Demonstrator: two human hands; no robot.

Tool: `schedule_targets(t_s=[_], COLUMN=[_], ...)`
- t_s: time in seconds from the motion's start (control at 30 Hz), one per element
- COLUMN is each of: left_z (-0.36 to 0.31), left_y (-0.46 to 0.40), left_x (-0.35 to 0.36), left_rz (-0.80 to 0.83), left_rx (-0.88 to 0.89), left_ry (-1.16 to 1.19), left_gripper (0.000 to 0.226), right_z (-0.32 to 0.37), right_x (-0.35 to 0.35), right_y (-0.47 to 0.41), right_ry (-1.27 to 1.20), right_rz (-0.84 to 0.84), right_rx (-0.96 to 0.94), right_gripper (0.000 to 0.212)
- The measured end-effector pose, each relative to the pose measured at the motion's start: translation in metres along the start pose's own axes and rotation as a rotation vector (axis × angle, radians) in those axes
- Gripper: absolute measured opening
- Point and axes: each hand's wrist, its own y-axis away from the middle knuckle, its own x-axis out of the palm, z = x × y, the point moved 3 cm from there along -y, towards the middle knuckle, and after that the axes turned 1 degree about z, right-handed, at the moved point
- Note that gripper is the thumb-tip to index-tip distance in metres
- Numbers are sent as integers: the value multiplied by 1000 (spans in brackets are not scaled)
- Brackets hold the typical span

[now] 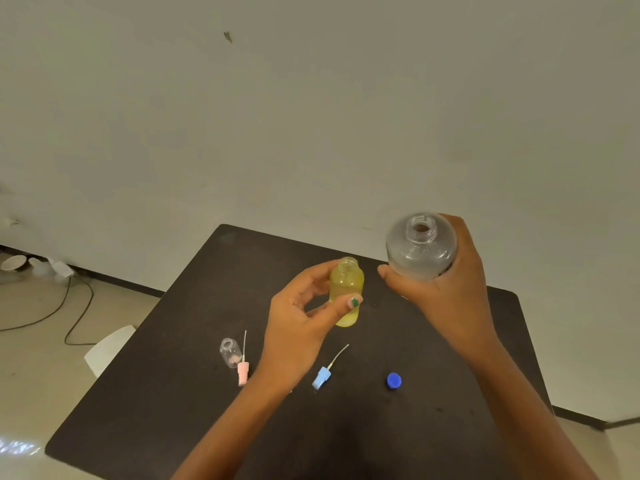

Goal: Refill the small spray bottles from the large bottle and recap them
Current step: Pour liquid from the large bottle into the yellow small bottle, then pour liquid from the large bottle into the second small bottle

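My left hand (pixel 304 320) grips a small yellow bottle (pixel 346 289), uncapped and upright, above the dark table (pixel 346 427). My right hand (pixel 450 292) holds the large clear bottle (pixel 420 247) up to the right of it, mouth open and tipped toward the camera. A small clear bottle (pixel 230 352) stands uncapped on the table at the left, next to a pink spray cap (pixel 243 370) lying with its tube. A light blue spray cap (pixel 323 374) with its tube lies in front of my left hand. A dark blue cap (pixel 394 380) rests to its right.
The table stands against a pale wall. A white chair edge (pixel 109 344) shows at the table's left side. Cables (pixel 74 306) and white objects (pixel 20 263) lie on the floor at far left.
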Motion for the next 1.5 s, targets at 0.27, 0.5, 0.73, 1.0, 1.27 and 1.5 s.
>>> schedule_targets(t_s=[0.27,0.5,0.73,1.0,1.27,1.5], left_z=[93,182,225,246,254,249], left_y=[17,31,34,43,50,52], left_x=[6,18,29,33,37,34], left_rz=[-1,84,128,141,142,212], left_rx=[-204,-308,-414,-468,-500,-535], left_ry=[-100,-363,-461,-499,-526,-623], left_gripper=[39,43,41,43,44,68], right_z=[-19,-31,-43,-52,-60,-62], right_x=[-8,-11,-17,-23,-28,-26], right_y=[11,20,25,26,27,28], right_ry=[-17,-38,-36,-57,-75,-90], right_rz=[-15,0,5,11,30,44], right_rx=[69,98,128,131,147,154], right_gripper=[61,61,62,64,64,63])
